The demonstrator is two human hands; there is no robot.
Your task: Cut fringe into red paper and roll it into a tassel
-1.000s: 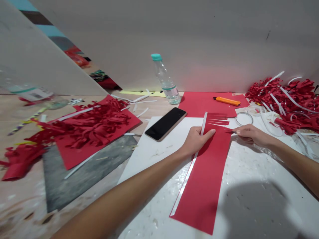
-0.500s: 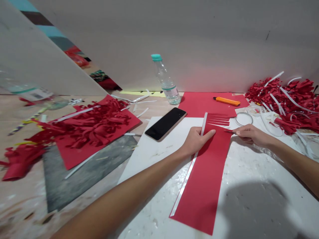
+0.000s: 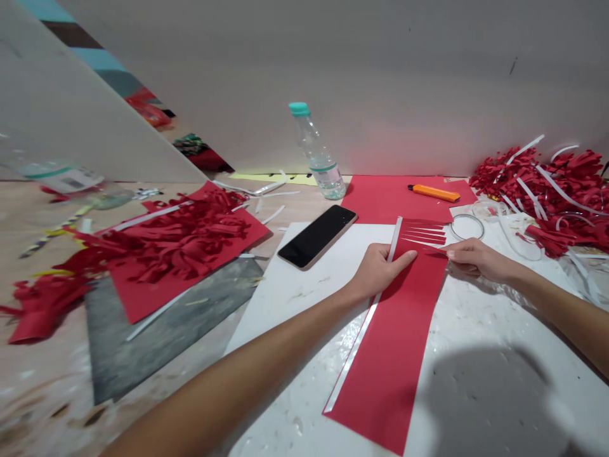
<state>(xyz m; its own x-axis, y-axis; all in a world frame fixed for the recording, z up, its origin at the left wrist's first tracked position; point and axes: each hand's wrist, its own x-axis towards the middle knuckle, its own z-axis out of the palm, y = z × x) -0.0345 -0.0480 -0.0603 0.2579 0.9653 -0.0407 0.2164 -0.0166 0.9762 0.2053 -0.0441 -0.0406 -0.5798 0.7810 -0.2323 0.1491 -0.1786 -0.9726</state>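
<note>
Left hand (image 3: 380, 273): thumb laid on the face of the red paper strip (image 3: 394, 343), the other fingers going under its left edge, so that the far part of the paper is pinched between them

Right hand (image 3: 480, 259): thumb and fingers pressed together at the right edge of the paper, just below the slits, pinching a slender piece (image 3: 436, 249) too small to make out

Red paper strip: slanting across the white board (image 3: 304, 381), near end whole, far end slit from the right side into narrow fringe

White band (image 3: 356, 349): running along the left edge of the red paper strip, passing the left hand

Phone (image 3: 318, 236): dark screen up, beyond the left wrist, on the far left corner of the white board

Cutter (image 3: 434, 193): orange, lying on a red sheet (image 3: 380, 200) by the wall (image 3: 390, 76)

Bottle (image 3: 326, 171): clear, teal cap, standing just left of that sheet

Right-hand heap (image 3: 542, 184): red fringe with loose white strips among it, beyond the right forearm

Left-hand heap (image 3: 190, 235): more red fringe, spread over another red sheet (image 3: 143, 298), which partly covers a grey board (image 3: 143, 358)
</note>
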